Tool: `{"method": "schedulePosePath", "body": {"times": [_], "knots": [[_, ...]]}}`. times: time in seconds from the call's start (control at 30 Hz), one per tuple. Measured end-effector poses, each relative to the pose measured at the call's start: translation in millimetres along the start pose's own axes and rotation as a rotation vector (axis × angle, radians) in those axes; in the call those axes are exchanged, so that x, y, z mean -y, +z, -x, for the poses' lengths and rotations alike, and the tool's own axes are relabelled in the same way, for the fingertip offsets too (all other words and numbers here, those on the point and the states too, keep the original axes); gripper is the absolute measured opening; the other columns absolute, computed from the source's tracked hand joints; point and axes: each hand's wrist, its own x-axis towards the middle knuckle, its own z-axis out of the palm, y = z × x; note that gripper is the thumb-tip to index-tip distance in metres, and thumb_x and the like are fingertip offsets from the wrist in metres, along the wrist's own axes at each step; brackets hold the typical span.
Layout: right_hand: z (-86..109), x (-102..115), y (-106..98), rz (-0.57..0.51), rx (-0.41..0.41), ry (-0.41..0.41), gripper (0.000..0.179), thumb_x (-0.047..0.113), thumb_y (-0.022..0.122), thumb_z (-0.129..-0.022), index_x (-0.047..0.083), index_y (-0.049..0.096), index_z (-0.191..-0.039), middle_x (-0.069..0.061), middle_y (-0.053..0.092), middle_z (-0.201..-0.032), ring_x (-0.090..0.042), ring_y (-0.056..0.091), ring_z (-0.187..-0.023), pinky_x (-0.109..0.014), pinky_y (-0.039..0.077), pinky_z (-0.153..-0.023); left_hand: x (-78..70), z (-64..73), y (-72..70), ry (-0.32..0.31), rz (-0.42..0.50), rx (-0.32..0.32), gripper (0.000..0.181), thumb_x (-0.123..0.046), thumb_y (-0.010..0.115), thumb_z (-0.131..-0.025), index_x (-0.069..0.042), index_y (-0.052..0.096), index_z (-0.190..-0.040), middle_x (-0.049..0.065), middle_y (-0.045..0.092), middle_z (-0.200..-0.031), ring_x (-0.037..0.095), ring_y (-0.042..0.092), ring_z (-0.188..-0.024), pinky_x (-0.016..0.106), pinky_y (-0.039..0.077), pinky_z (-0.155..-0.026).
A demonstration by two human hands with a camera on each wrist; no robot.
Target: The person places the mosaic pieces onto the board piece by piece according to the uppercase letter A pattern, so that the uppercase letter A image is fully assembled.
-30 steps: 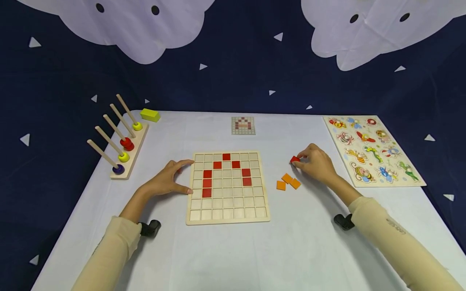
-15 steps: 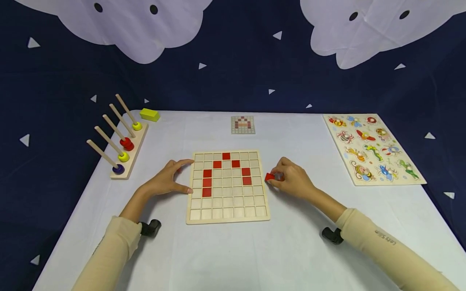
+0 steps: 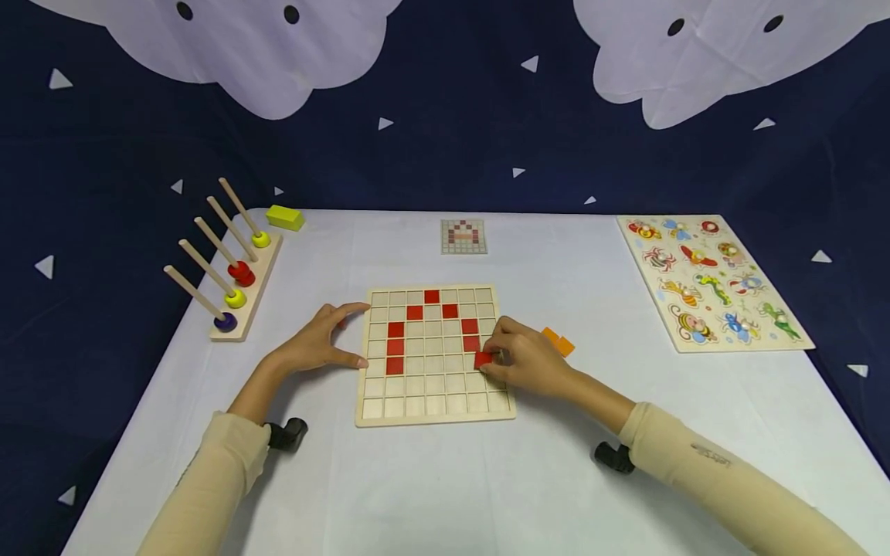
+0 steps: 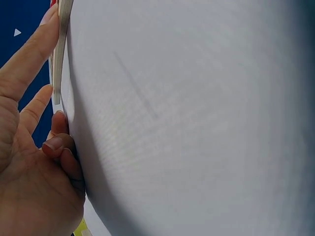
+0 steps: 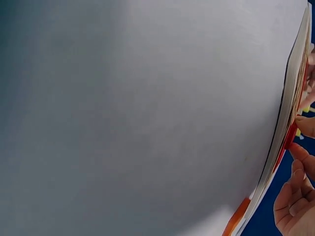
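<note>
A wooden grid board (image 3: 435, 386) lies on the table, with several red square tiles (image 3: 395, 347) in its cells in an arch-like pattern. My right hand (image 3: 524, 359) pinches another red tile (image 3: 483, 360) between thumb and fingertips over the board's right part, just below the right column of red tiles. In the right wrist view that red tile (image 5: 291, 136) is at the board's face; I cannot tell whether it sits in a cell. At the left edge, my left hand (image 3: 313, 340) touches the frame with thumb and index finger stretched apart. Orange tiles (image 3: 565, 346) lie partly hidden behind my right hand.
A small pattern card (image 3: 463, 237) lies behind the board. On the left stands a peg stacker (image 3: 239, 332) with coloured beads, near a yellow-green block (image 3: 285, 218). An insect picture puzzle board (image 3: 716, 286) lies at the right.
My right hand has carried the red tile leftward and nearer, from beside the orange tiles to over the board's right side. The left hand stays at the board's left edge.
</note>
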Motion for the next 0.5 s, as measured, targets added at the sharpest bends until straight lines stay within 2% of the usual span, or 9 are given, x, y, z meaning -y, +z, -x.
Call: {"method": "schedulePosePath", "body": {"times": [0.2,0.5], "knots": [[-6.8,6.6,5.2,0.037,0.021,-0.034,0.019,0.023,0.081,-0.083,0.009,0.077,-0.095,0.003,0.056,-0.091,-0.008,0.051,-0.074,-0.023,0.044,-0.065,-0.5,0.1,-0.6,-0.006,0.001,0.004,0.099,-0.036,0.090,-0.071,-0.018,0.036,-0.153,0.017,0.041,-0.114,0.032,0.041,-0.108,0.051,0.037,-0.094],[-10.8,9.6,5.2,-0.028,0.051,0.024,0.011,0.020,0.081,-0.083,0.012,0.076,-0.089,0.004,0.057,-0.089,-0.011,0.052,-0.073,-0.025,0.043,-0.065,-0.2,0.2,-0.5,-0.001,0.007,0.009,0.099,-0.035,0.089,-0.072,-0.019,0.036,-0.153,0.017,0.040,-0.113,0.031,0.040,-0.109,0.051,0.037,-0.094]]}}
